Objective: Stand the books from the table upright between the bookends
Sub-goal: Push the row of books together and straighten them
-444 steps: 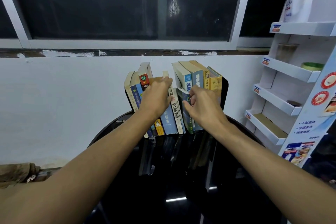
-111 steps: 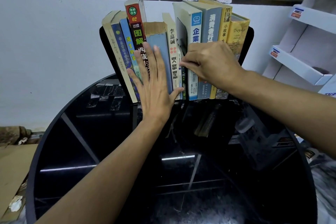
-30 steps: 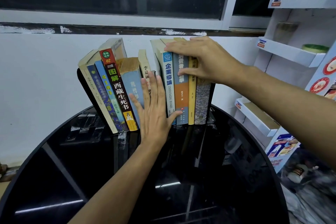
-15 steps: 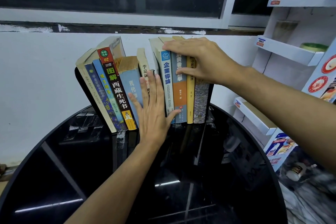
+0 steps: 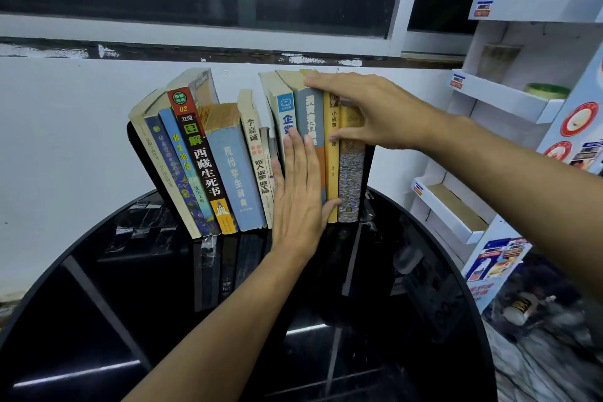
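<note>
Several books stand spine-out in a row at the back of a round black glass table (image 5: 408,320). The left group, with a pale blue book (image 5: 235,170) and a black-and-red spine (image 5: 202,160), leans left against the left black bookend (image 5: 140,153). The right group is upright against the right bookend (image 5: 368,179). My left hand (image 5: 298,192) presses flat, fingers straight, on the spines of the right group's left books. My right hand (image 5: 365,111) lies over the tops of the right books, thumb pressing the yellow spine (image 5: 331,173).
A white wall and a dark window stand right behind the books. A white display rack (image 5: 496,101) with shelves stands to the right of the table. Clutter lies on the floor at the lower right.
My left hand has slid right, from the pale blue book onto the spines of the right group. My right hand stays on top of the right books.
</note>
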Demonstrator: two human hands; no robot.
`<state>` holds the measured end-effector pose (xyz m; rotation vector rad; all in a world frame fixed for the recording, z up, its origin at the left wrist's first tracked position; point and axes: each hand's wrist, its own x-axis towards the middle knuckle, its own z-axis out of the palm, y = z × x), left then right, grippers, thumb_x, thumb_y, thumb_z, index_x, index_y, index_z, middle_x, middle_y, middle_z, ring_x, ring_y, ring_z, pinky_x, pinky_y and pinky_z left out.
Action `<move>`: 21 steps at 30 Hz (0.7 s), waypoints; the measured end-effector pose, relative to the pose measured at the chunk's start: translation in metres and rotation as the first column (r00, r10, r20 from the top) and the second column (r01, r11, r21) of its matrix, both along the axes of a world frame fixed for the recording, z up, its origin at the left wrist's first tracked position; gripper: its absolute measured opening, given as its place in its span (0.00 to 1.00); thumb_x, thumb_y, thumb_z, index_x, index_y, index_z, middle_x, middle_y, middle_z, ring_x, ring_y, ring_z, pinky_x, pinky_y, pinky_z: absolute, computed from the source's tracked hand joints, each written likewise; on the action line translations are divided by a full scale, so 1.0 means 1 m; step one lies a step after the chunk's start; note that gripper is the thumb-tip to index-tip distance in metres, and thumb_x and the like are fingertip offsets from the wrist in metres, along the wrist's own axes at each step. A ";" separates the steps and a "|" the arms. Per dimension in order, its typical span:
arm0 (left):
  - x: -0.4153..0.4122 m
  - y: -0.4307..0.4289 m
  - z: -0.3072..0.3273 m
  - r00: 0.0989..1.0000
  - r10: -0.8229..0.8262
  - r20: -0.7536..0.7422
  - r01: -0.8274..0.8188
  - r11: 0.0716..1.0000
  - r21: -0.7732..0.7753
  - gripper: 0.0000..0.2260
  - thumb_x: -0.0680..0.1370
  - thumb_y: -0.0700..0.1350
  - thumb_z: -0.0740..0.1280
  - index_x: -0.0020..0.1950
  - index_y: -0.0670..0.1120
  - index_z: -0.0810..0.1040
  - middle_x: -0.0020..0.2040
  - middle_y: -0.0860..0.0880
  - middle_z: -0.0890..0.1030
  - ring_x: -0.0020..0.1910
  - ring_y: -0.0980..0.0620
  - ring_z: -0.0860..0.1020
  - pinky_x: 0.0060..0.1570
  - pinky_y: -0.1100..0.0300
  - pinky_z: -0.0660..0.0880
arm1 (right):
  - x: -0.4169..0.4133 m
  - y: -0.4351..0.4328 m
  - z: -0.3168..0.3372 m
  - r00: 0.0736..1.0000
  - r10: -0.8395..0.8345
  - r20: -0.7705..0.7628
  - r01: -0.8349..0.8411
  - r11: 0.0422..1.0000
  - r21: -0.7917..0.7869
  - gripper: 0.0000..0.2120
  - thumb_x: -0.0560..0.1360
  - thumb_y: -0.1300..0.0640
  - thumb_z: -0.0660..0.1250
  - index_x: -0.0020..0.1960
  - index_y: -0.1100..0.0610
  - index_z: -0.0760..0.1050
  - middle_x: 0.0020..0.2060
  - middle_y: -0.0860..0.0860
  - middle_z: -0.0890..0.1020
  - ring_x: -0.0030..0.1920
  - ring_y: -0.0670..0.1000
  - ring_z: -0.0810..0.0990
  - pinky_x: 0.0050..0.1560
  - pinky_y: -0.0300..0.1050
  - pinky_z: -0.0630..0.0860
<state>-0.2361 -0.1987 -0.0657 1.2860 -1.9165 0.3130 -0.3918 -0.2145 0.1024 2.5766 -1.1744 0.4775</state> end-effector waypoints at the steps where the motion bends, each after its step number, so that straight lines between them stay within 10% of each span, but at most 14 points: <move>1: 0.000 -0.001 0.000 1.000 0.005 0.008 -0.005 1.000 -0.001 0.56 0.73 0.63 0.71 0.79 0.41 0.32 0.81 0.40 0.35 0.81 0.41 0.37 0.79 0.42 0.43 | 0.000 0.000 0.000 1.000 -0.001 0.008 0.001 1.000 0.000 0.41 0.73 0.49 0.76 0.80 0.51 0.60 0.77 0.49 0.68 0.74 0.50 0.67 0.72 0.49 0.69; 21: 0.002 -0.004 -0.003 0.997 0.032 0.068 -0.031 0.999 -0.015 0.53 0.75 0.61 0.70 0.80 0.40 0.36 0.80 0.41 0.35 0.80 0.43 0.37 0.79 0.41 0.43 | 0.002 0.001 -0.006 0.995 0.018 0.093 -0.015 0.999 -0.030 0.39 0.71 0.53 0.78 0.78 0.52 0.65 0.74 0.50 0.71 0.73 0.50 0.69 0.67 0.40 0.70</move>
